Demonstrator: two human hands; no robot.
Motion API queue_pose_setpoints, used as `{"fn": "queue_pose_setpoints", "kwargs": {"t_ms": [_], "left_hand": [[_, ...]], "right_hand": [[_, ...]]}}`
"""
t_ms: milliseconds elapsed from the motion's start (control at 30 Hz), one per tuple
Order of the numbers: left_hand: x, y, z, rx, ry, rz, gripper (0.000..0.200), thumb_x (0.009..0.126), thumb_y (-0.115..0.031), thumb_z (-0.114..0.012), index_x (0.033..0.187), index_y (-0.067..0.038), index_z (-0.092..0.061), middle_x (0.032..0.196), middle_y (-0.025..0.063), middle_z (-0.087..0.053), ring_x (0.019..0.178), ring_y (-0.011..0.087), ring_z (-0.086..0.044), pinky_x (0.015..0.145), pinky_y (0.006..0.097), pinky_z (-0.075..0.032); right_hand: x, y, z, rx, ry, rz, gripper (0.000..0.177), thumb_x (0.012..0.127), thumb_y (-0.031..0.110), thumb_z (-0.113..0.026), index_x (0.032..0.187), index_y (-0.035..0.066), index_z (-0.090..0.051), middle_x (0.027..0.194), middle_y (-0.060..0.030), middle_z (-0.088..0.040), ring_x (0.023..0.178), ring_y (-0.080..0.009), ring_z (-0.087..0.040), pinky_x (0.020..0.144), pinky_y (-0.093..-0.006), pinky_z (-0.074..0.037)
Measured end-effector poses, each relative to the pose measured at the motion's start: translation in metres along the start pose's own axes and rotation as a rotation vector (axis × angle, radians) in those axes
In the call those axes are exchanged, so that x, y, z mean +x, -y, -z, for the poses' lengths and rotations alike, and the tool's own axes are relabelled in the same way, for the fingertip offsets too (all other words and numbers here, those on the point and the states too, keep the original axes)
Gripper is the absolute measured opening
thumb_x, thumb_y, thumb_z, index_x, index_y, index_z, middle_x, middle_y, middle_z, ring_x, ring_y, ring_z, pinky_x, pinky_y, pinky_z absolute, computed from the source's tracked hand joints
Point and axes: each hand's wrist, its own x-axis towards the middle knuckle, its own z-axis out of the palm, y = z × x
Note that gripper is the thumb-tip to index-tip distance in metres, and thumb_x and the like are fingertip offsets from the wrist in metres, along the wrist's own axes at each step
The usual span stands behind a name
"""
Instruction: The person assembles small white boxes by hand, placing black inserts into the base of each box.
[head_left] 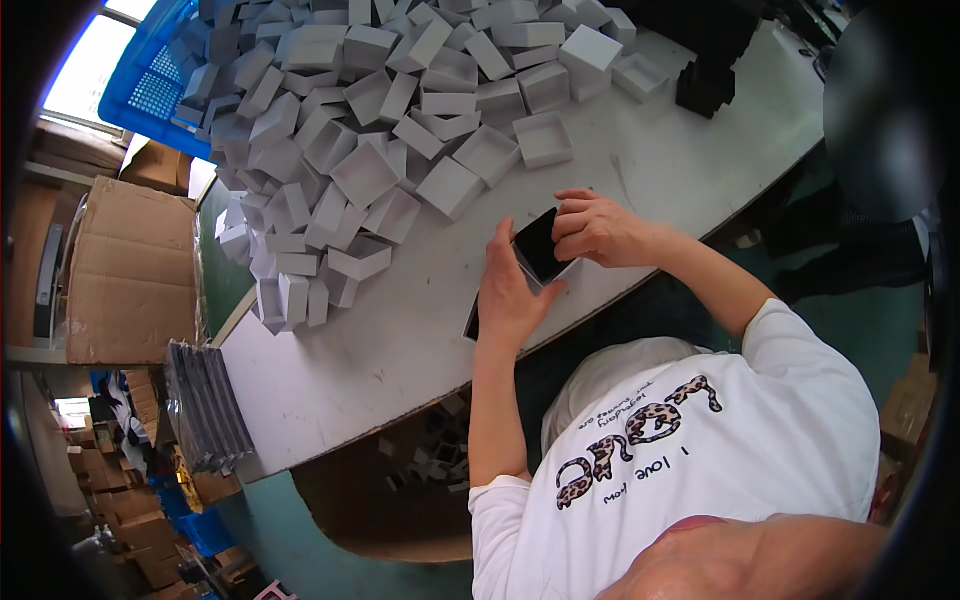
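Observation:
A small white box with a black inside point(538, 243) is between my two hands at the table's near edge. My left hand point(512, 290) is wrapped round the box's left side, with the thumb along its lower edge. The fingers of my right hand point(590, 228) are bent together at the box's upper right side, touching the black part. Below my left wrist, a second box with a dark inside point(472, 321) shows partly. Just beyond my hands, an open white box point(543, 139) lies on the table.
A large heap of white boxes point(390, 120) covers the far left of the white table point(350, 380). A blue crate point(150, 85) is behind it. Black items point(706, 88) stand at the far right. Wrapped grey sheets point(207, 408) lean at the left end, near a cardboard box point(132, 275).

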Motion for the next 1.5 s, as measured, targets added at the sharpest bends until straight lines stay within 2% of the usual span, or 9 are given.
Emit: {"fn": "queue_pose_setpoints", "kwargs": {"t_ms": [267, 367, 533, 600, 700, 1067, 1200, 1300, 1500], "left_hand": [[0.003, 0.004, 0.003, 0.066, 0.079, -0.104, 0.086, 0.077, -0.022, -0.09, 0.149, -0.017, -0.043, 0.141, 0.0177, -0.055, 0.122, 0.042, -0.062, 0.097, 0.049, -0.053], [-0.005, 0.001, 0.004, 0.208, 0.101, -0.14, 0.056, 0.084, -0.023, -0.084, 0.135, -0.019, -0.062, 0.14, 0.021, -0.052, 0.122, 0.0454, -0.059, 0.1, 0.0512, -0.051], [-0.014, 0.021, 0.036, 0.171, 0.166, -0.087, 0.043, 0.084, -0.024, -0.085, 0.123, -0.014, -0.072, 0.139, 0.0234, -0.051, 0.124, 0.0445, -0.056, 0.102, 0.0477, -0.05], [0.005, 0.017, 0.041, 0.186, 0.092, -0.229, 0.04, 0.085, -0.022, -0.084, 0.121, -0.013, -0.072, 0.135, 0.0215, -0.054, 0.123, 0.0422, -0.057, 0.102, 0.0462, -0.05], [0.055, -0.015, 0.032, 0.132, 0.086, -0.154, 0.026, 0.09, -0.018, -0.08, 0.114, -0.01, -0.074, 0.126, 0.0165, -0.059, 0.122, 0.0368, -0.057, 0.099, 0.0475, -0.049], [0.144, -0.01, -0.035, 0.574, -0.079, -0.42, 0.007, 0.081, -0.013, -0.083, 0.086, -0.009, -0.08, 0.151, 0.0199, -0.049, 0.143, 0.0417, -0.042, 0.118, 0.0525, -0.038], [0.086, -0.049, -0.032, 0.488, 0.062, -0.432, 0.008, 0.08, -0.012, -0.083, 0.079, -0.007, -0.077, 0.157, 0.0206, -0.045, 0.145, 0.0436, -0.041, 0.125, 0.0593, -0.027], [0.063, -0.032, -0.033, 0.467, 0.203, -0.387, 0.011, 0.079, -0.012, -0.084, 0.079, -0.007, -0.074, 0.154, 0.0199, -0.048, 0.143, 0.0423, -0.045, 0.125, 0.0649, -0.023], [0.05, -0.001, -0.036, 0.101, 0.096, -0.266, 0.067, 0.076, -0.019, -0.088, 0.135, -0.009, -0.058, 0.143, 0.0184, -0.056, 0.134, 0.0395, -0.052, 0.118, 0.0548, -0.037]], "right_hand": [[-0.008, 0.014, 0.002, 0.074, 0.055, -0.077, 0.02, 0.093, 0.012, -0.075, 0.113, 0.01, -0.078, 0.124, -0.0068, -0.072, 0.125, -0.0275, -0.063, 0.118, -0.0505, -0.042], [-0.023, -0.005, 0.024, 0.482, 0.061, -0.14, 0.031, 0.095, 0.017, -0.077, 0.124, 0.009, -0.074, 0.131, -0.007, -0.071, 0.128, -0.0272, -0.064, 0.12, -0.0511, -0.04], [-0.1, -0.106, 0.11, -0.427, -0.69, -0.537, 0.047, 0.088, 0.008, -0.078, 0.134, 0.013, -0.066, 0.145, -0.0126, -0.06, 0.14, -0.035, -0.052, 0.12, -0.0492, -0.04], [-0.129, -0.14, 0.128, -0.731, -0.634, -0.93, 0.064, 0.079, 0.009, -0.083, 0.138, 0.015, -0.06, 0.154, -0.0134, -0.05, 0.145, -0.0383, -0.045, 0.119, -0.048, -0.04], [-0.17, -0.185, 0.134, -0.477, -0.5, -0.973, 0.07, 0.074, 0.011, -0.085, 0.138, 0.014, -0.058, 0.155, -0.014, -0.048, 0.144, -0.0405, -0.045, 0.119, -0.0479, -0.041], [-0.126, -0.106, 0.133, -0.586, -0.733, -0.576, 0.063, 0.075, 0.013, -0.09, 0.13, 0.012, -0.06, 0.146, -0.0136, -0.055, 0.135, -0.0392, -0.052, 0.112, -0.0485, -0.046], [-0.108, -0.073, 0.076, -0.348, -0.412, -0.419, 0.067, 0.073, 0.012, -0.091, 0.132, 0.01, -0.059, 0.149, -0.0109, -0.053, 0.137, -0.0387, -0.049, 0.112, -0.0482, -0.046], [-0.102, -0.063, 0.06, -0.372, -0.32, -0.515, 0.065, 0.074, 0.016, -0.091, 0.133, 0.017, -0.066, 0.138, -0.0067, -0.057, 0.125, -0.0335, -0.054, 0.109, -0.0467, -0.047], [-0.106, -0.071, 0.073, -0.14, -0.269, -0.62, 0.042, 0.08, 0.015, -0.088, 0.121, 0.018, -0.079, 0.108, -0.0064, -0.06, 0.104, -0.0257, -0.058, 0.091, -0.0396, -0.052]]}}
